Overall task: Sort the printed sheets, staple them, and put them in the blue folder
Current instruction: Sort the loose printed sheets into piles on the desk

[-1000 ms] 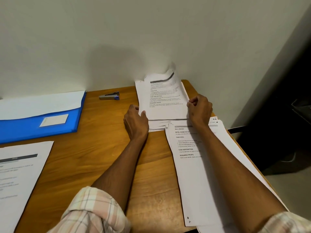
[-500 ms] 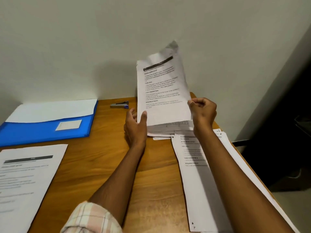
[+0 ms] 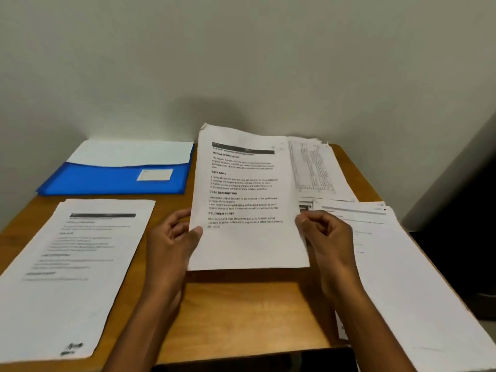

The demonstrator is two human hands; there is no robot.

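Counted on the wooden worktop (image 3: 241, 312): one blue folder (image 3: 107, 181) at far left with a white sheet poking out of its top and a small white label (image 3: 155, 175) on its cover, wording too small to read; one printed sheet (image 3: 72, 264) lying near left, text blurred; one stack of printed sheets (image 3: 319, 170) at far right, top page showing a table too fine to read; one further spread of sheets (image 3: 397, 264) running down the right edge. No stapler seen in this view, though half a second earlier sat just right of the folder.

Held above the middle of the worktop: one printed sheet or thin bundle (image 3: 247, 210), tilted toward the camera. Readable headings on it: "INITIAL SCENE SETUP", "TASK GOAL", "TASK DESCRIPTION", "REQUIRED PROPS"; smaller lines not legible.

Left hand (image 3: 171, 237) gripped the left edge, thumb laid on the front face, fingers curled behind. Right hand (image 3: 324, 232) pinched the right edge, fingers bent around it.

Compared with half a second earlier: the held sheets lowered from upright against the wall to a flatter tilt nearer the body, the crumpled top corner now at the left instead of the right, the view swung down and left so that more of the near-left sheet showed.
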